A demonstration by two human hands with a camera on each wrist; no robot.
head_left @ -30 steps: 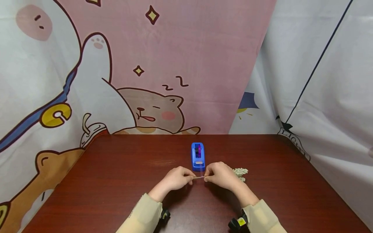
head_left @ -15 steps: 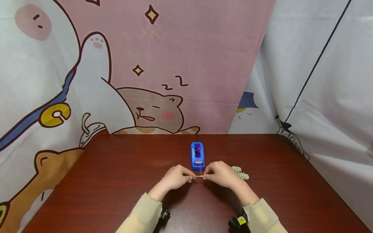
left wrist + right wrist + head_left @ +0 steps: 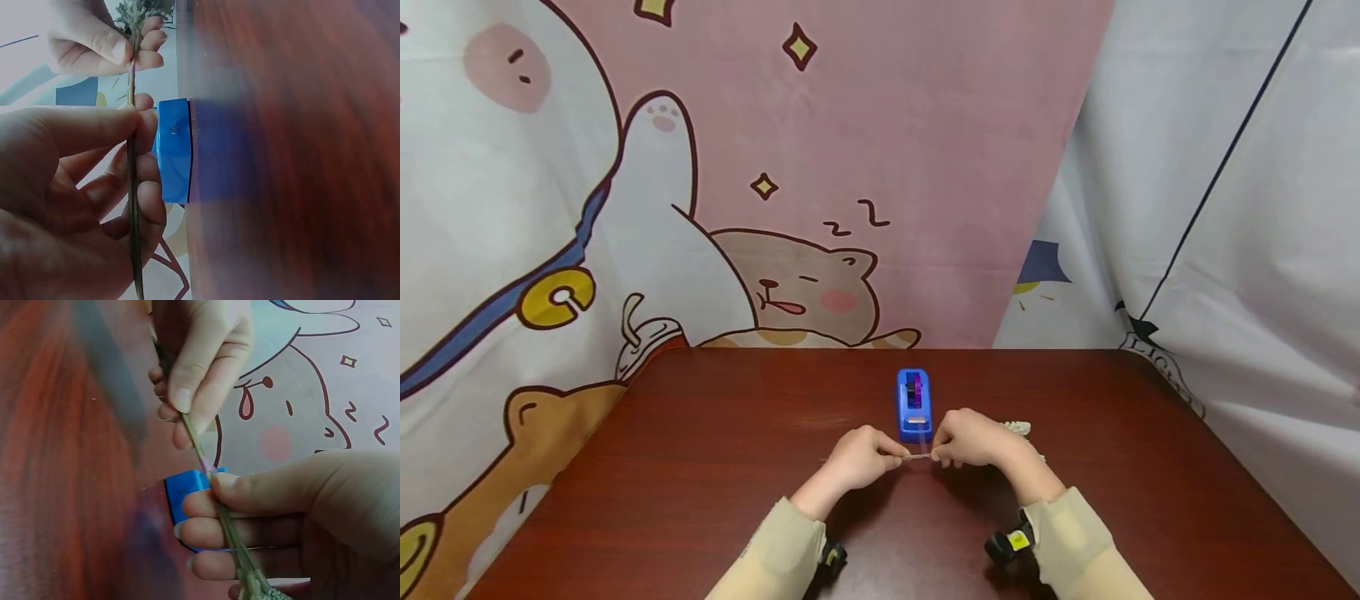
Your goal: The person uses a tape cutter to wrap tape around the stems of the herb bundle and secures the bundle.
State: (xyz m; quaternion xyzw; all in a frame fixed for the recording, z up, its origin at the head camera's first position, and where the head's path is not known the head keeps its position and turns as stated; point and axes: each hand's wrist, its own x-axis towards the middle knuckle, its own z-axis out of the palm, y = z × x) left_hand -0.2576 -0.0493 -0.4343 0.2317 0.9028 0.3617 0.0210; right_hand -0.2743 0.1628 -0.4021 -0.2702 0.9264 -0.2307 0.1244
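Note:
In the head view, my left hand (image 3: 862,458) and right hand (image 3: 972,439) face each other over the table, pinching one thin green flower stem (image 3: 132,219). My left thumb and fingertips grip its bare lower part. Farther up, the right thumb and forefinger hold the stems close below the pale green flower heads (image 3: 1018,427), which the right hand partly hides. Between the hands, a strip of clear purplish tape (image 3: 922,440) reaches the stem from a blue tape dispenser (image 3: 902,408). In the right wrist view the tape (image 3: 207,465) meets the stem beside my right thumb.
The dispenser, with a purple reel (image 3: 917,390), stands just beyond the hands on the dark red-brown table (image 3: 737,467). A cartoon-print cloth (image 3: 925,167) hangs behind the table, and a white cloth (image 3: 1240,275) at its right.
The view has shifted slightly. My right hand's fingers have changed position on the stem, and the flower heads have turned behind that hand. The left hand keeps its pinch, and the tape stays stretched to the stem.

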